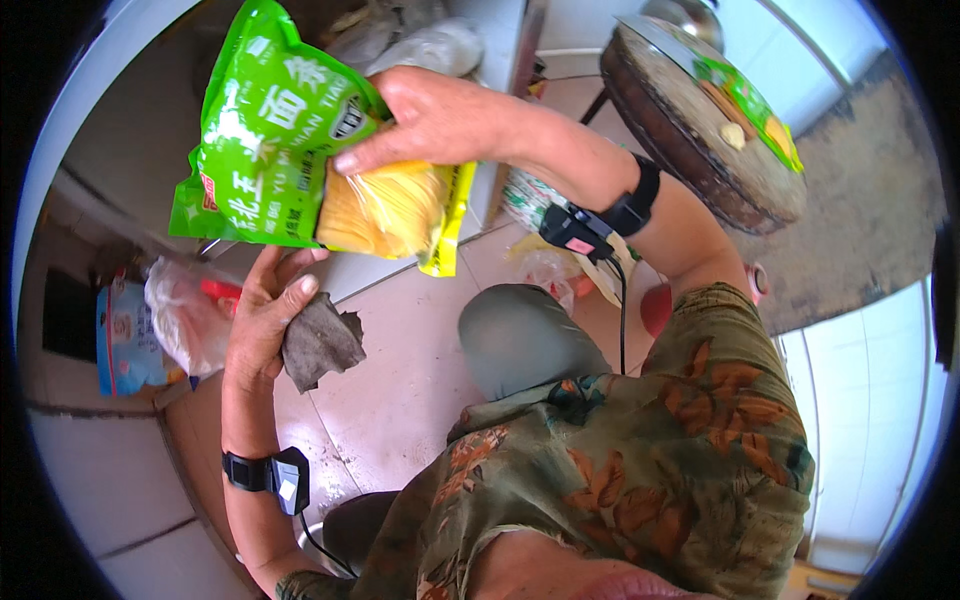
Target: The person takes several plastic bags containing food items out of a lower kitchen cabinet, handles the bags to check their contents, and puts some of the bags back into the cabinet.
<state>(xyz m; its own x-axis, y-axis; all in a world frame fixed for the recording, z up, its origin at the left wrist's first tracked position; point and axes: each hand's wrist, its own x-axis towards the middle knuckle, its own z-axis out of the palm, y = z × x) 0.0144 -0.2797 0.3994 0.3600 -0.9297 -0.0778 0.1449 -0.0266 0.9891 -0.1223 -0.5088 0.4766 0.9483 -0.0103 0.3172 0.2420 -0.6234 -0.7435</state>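
My right hand (431, 120) grips the upper right side of a green plastic packet of yellow corn noodles (266, 142), its thumb over the clear window. The packet is tilted and held up at the upper left. Below it, my left hand (262, 319) holds a crumpled grey cloth (322, 345) between thumb and palm. Its raised fingers reach the packet's lower edge; whether they press on it cannot be told. Part of the left palm and the packet's far side are hidden.
At the upper right, a thick round wooden chopping board (637, 90) bears a knife (656, 41), another green packet (780, 139), a brown stick-like piece and a garlic clove (733, 136). Plastic bags (180, 315) and a blue package (127, 337) stand at left. More bags lie on the tiled floor (405, 315).
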